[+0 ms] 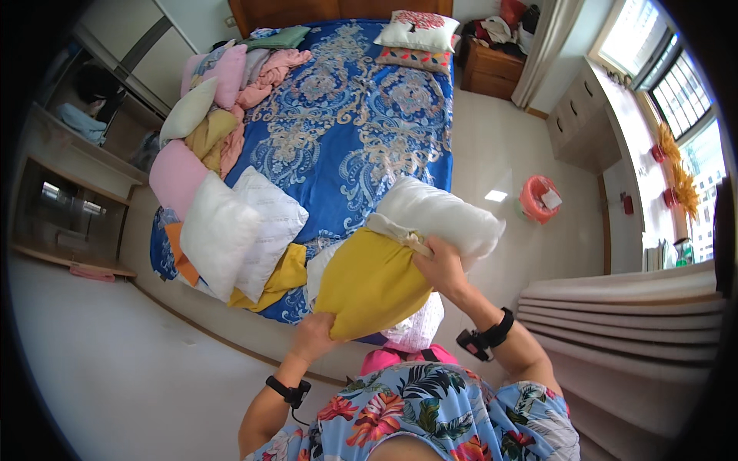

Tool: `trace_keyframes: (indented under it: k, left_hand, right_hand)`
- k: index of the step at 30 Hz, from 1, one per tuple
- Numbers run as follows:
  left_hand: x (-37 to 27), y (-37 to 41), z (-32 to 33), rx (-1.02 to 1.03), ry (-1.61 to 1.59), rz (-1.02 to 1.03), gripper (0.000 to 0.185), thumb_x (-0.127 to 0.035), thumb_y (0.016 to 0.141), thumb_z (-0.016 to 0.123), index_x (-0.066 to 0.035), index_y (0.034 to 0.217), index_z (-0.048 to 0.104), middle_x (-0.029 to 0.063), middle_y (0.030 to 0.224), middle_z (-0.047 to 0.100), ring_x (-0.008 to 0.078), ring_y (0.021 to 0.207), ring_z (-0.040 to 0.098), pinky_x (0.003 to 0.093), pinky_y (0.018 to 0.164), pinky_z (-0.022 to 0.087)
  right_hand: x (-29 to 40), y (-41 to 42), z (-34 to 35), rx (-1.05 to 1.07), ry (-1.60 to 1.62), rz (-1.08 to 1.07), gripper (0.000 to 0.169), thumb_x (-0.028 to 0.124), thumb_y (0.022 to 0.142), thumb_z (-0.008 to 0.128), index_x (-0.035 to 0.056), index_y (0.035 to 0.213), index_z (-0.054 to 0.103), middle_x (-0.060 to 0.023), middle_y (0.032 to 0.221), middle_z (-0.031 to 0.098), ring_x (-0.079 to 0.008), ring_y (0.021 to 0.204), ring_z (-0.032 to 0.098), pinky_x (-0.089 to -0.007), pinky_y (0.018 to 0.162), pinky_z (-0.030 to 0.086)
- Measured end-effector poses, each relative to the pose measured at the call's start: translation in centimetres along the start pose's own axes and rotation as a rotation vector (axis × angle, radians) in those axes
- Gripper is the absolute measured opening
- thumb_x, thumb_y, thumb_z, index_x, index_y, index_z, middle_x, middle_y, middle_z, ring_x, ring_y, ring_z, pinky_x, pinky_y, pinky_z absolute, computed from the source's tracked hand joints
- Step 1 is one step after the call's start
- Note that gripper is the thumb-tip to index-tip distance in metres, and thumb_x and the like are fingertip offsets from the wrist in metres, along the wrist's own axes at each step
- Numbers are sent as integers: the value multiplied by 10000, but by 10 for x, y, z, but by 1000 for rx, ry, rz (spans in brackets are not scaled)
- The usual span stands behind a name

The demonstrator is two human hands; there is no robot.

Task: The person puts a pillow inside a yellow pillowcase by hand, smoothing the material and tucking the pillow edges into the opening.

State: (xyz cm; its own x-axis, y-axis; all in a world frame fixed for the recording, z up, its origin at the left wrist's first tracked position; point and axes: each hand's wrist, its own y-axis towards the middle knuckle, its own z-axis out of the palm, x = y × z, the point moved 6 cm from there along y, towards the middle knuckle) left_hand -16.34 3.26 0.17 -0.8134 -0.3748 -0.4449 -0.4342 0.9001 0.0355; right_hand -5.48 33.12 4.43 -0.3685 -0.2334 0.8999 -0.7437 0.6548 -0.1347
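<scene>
A yellow pillowcase [375, 288] hangs stretched between both hands over the near edge of the bed. My left hand [314, 337] pinches its lower left corner. At the opening's right end, my right hand [441, 265] grips the cloth edge, where a pale lining shows. Part of a white pillow insert [435, 216] sticks out beyond that opening; how much of it lies inside the case is hidden. Below the case, a white patterned cloth [421, 322] hangs at the bed's edge.
A blue patterned bedspread [323, 144] covers the bed. White cushion inserts [219, 230], a pink cushion [179, 176] and crumpled yellow cloth [277, 282] lie along its left side. Printed pillows [418, 30] rest near the headboard. A red-lined bin [539, 199] stands on the floor at right, beyond curtains [617, 317].
</scene>
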Motion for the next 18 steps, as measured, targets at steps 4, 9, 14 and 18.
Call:
trace_keyframes:
  k: [4, 9, 14, 18]
  left_hand:
    - [-10, 5, -10, 261, -22, -159, 544, -372, 686, 838, -53, 1072, 625, 146, 1051, 634, 327, 993, 615, 389, 815, 497]
    - [2, 30, 4, 139, -857, -357, 550, -224, 754, 794, -56, 1223, 561, 120, 1146, 579, 259, 1085, 585, 355, 910, 476]
    - [-59, 78, -28, -276, -574, -8, 475, 14, 812, 643, -41, 1271, 535, 124, 1171, 578, 298, 1137, 558, 351, 976, 448]
    - [-38, 85, -22, -315, -668, -24, 427, 73, 797, 587, -18, 1213, 558, 151, 1154, 595, 354, 1163, 518, 380, 991, 427]
  right_hand:
    - [4, -20, 26, 42, 201, -54, 239, 135, 850, 670, 16, 734, 499, -65, 588, 467, -124, 558, 464, -306, 522, 403]
    - [10, -52, 50, 121, 19, -245, 208, 171, 873, 696, 18, 882, 557, -96, 657, 530, -196, 582, 511, -343, 554, 427]
    - [26, -67, 64, 222, -28, -375, 229, 121, 846, 691, 13, 999, 559, -158, 779, 590, -324, 712, 593, -389, 643, 472]
    - [41, -67, 57, 197, -79, -451, 204, 92, 805, 688, 19, 952, 567, -156, 804, 590, -347, 736, 596, -400, 647, 474]
